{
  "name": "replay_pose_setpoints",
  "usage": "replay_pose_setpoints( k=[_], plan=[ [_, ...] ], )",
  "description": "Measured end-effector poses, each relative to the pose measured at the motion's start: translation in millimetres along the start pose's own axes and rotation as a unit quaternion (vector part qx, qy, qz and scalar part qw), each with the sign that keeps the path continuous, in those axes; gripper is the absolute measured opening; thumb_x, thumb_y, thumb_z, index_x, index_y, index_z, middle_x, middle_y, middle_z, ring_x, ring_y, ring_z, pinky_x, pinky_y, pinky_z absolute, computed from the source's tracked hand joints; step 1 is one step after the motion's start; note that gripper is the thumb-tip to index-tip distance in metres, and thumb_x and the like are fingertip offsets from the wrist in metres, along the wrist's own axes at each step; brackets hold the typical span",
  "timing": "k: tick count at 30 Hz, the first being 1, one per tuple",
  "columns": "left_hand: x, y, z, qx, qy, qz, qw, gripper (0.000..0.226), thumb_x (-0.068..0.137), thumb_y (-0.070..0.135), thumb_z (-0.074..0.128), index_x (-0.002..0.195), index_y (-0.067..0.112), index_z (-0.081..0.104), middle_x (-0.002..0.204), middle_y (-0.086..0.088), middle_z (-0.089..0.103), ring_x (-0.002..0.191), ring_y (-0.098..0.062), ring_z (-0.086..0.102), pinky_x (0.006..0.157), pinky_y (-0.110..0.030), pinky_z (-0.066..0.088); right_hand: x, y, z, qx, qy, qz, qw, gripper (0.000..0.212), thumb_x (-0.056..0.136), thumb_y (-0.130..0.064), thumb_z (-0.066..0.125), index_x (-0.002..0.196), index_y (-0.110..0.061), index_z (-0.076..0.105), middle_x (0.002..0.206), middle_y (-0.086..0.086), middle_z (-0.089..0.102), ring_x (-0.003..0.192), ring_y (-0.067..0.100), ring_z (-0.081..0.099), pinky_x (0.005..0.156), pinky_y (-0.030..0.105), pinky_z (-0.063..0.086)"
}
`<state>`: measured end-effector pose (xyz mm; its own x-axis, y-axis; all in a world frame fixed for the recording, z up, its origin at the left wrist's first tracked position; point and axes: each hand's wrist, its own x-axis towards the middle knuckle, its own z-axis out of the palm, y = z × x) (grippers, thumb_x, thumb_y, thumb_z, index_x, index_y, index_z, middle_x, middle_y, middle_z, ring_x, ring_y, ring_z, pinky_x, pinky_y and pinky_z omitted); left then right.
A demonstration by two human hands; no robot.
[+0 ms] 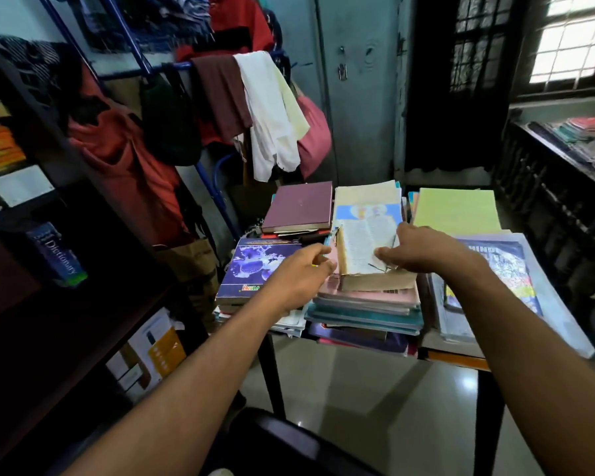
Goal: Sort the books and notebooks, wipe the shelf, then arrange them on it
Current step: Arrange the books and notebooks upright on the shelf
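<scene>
Shelving (31, 187) stands dark at my left, a blue dictionary (57, 254) still in it; the books sit in stacks on the surface (455, 360) ahead. My right hand (423, 250) pinches the loose pages of a worn, coverless book (364, 255) atop the middle stack (364, 314), while my left hand (298, 274) hovers beside its spine, fingers loosely curled, holding nothing. Pulling by those pages could tear them or tip the uneven stack, I think. Clothes on the rack (251, 108) crowd behind; a purple book (255, 266) and maroon book (301, 206) lie alongside.
</scene>
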<state>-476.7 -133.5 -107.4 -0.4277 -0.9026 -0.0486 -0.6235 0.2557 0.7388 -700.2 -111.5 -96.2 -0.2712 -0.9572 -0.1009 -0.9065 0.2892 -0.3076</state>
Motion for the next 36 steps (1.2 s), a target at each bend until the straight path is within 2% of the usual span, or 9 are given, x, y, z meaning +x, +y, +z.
replay_pose_setpoints(
  k=[5,9,12,17,20,24,28,31,36],
  plan=[
    [8,21,13,-0.077,-0.027,-0.056,0.995,0.019,0.102,0.040,0.058,0.121,0.035,0.056,0.100,0.018,0.061,0.092,-0.012,0.070,0.074,-0.024,0.052,4,-2,5,0.011,0.015,-0.003,1.000,0.064,0.097,-0.057,0.054,0.138,-0.009,0.045,0.137,0.014,0.058,0.114,0.030,0.056,0.086,0.037,0.046],
    [15,23,22,-0.166,-0.006,-0.097,0.981,0.048,0.090,0.049,0.068,0.122,0.013,0.064,0.114,-0.006,0.067,0.098,-0.024,0.067,0.088,-0.042,0.061,4,-5,10,0.006,0.039,-0.005,0.999,0.068,0.097,-0.061,0.051,0.140,-0.010,0.041,0.136,0.013,0.059,0.117,0.032,0.057,0.089,0.040,0.047],
    [15,26,21,-0.255,-0.002,-0.136,0.957,0.040,0.097,0.035,0.068,0.117,0.001,0.064,0.093,-0.012,0.058,0.077,-0.024,0.058,0.062,-0.028,0.058,3,-6,11,0.010,0.052,-0.004,0.999,0.069,0.096,-0.057,0.055,0.143,-0.011,0.034,0.137,0.014,0.058,0.117,0.034,0.058,0.089,0.040,0.048],
    [12,30,25,-0.334,0.030,-0.159,0.929,0.029,0.095,0.033,0.070,0.101,0.005,0.069,0.064,-0.001,0.060,0.046,-0.012,0.054,0.047,-0.024,0.052,3,-6,7,0.090,0.046,-0.034,0.994,0.066,0.094,-0.041,0.062,0.150,-0.017,0.035,0.146,0.011,0.052,0.124,0.031,0.055,0.090,0.036,0.045],
    [8,32,25,-0.380,0.036,-0.158,0.911,0.036,0.091,0.031,0.073,0.116,0.008,0.061,0.088,-0.008,0.071,0.071,-0.020,0.068,0.071,-0.043,0.065,-1,-14,10,0.154,0.031,-0.060,0.986,0.067,0.089,-0.051,0.066,0.145,-0.022,0.044,0.147,0.006,0.052,0.121,0.026,0.055,0.088,0.034,0.044],
    [0,22,15,-0.409,0.066,-0.149,0.898,0.046,0.087,0.020,0.074,0.123,0.016,0.044,0.115,-0.015,0.067,0.101,-0.032,0.071,0.076,-0.055,0.063,-8,-31,13,0.212,0.045,-0.085,0.973,0.057,0.086,-0.040,0.068,0.138,-0.029,0.048,0.139,0.002,0.055,0.105,0.020,0.056,0.078,0.034,0.046],
    [-14,1,-11,-0.460,0.116,-0.092,0.875,0.040,0.089,0.012,0.070,0.122,0.020,0.049,0.112,-0.015,0.073,0.087,-0.029,0.072,0.061,-0.042,0.061,-20,-59,6,0.226,0.068,-0.135,0.962,0.042,0.088,-0.034,0.064,0.129,-0.033,0.053,0.115,-0.001,0.059,0.084,0.012,0.058,0.066,0.031,0.045],
    [-28,-16,-35,-0.478,0.146,-0.043,0.865,0.040,0.089,0.010,0.070,0.122,0.022,0.050,0.110,-0.012,0.075,0.087,-0.028,0.073,0.071,-0.047,0.059,-29,-87,3,0.225,0.097,-0.175,0.954,0.032,0.089,-0.028,0.060,0.120,-0.034,0.052,0.094,-0.004,0.059,0.070,0.006,0.053,0.056,0.030,0.037],
    [-56,-56,-82,-0.503,0.206,-0.007,0.840,0.043,0.091,0.006,0.066,0.129,0.015,0.049,0.116,-0.009,0.075,0.104,-0.033,0.072,0.081,-0.054,0.060,-32,-153,17,0.223,0.134,-0.260,0.930,0.017,0.088,-0.022,0.060,0.102,-0.023,0.050,0.082,-0.005,0.055,0.073,0.012,0.053,0.058,0.031,0.035]
  ],
)
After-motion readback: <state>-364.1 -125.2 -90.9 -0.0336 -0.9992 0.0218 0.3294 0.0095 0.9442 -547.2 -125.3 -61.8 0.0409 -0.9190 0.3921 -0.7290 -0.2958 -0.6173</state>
